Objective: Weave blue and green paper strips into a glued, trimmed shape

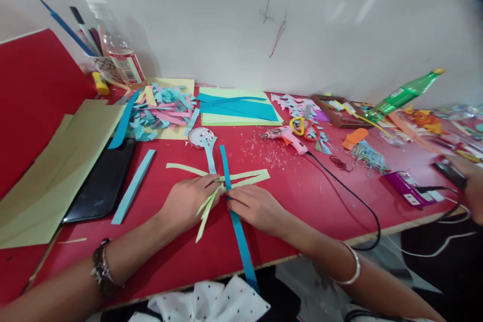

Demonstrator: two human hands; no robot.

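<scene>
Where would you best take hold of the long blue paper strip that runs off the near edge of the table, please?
Probably the overhanging end of the blue strip, pinched from below and above at the table edge. It lies flat elsewhere, and the left hand and right hand crowd the crossing with the green strips.

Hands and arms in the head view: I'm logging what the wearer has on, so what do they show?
Both forearms are bare, with no sleeves. The left hand has a dark beaded bracelet at its wrist. The right hand has a plain silver bangle.
</scene>
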